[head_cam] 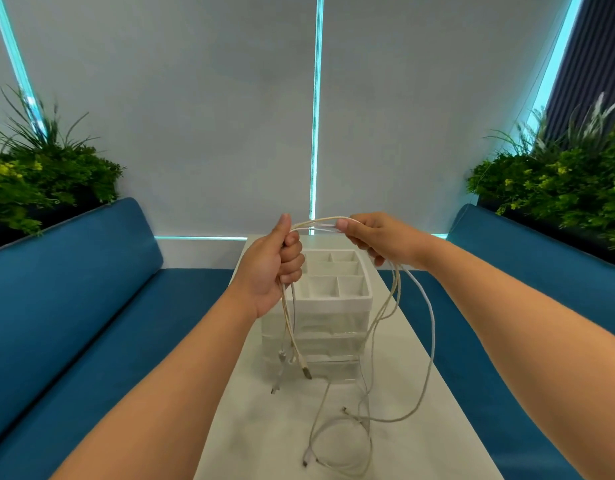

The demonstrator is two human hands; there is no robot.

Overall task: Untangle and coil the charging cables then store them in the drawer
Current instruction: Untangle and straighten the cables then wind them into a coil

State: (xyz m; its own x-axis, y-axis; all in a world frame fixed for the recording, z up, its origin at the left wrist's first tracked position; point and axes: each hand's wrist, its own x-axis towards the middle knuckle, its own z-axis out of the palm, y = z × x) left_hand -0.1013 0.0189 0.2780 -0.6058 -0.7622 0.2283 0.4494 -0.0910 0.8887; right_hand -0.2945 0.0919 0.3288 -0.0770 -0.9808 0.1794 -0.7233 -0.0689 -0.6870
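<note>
Left hand (276,268) fisted around the charging cables (396,341), right hand (375,239) pinched the same bundle; short span bridged both grips above the drawer organizer (333,306). Plug ends hung left; long loops trailed right onto the near tabletop (437,427).

Blue benches (74,289) flank the white table (396,341), with plants (39,178) and blinds (195,116) behind

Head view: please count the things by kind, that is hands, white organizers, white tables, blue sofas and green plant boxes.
Hands: 2, left hand and right hand
Organizer: 1
Table: 1
Blue sofas: 2
Plant boxes: 2
Total: 8
</note>
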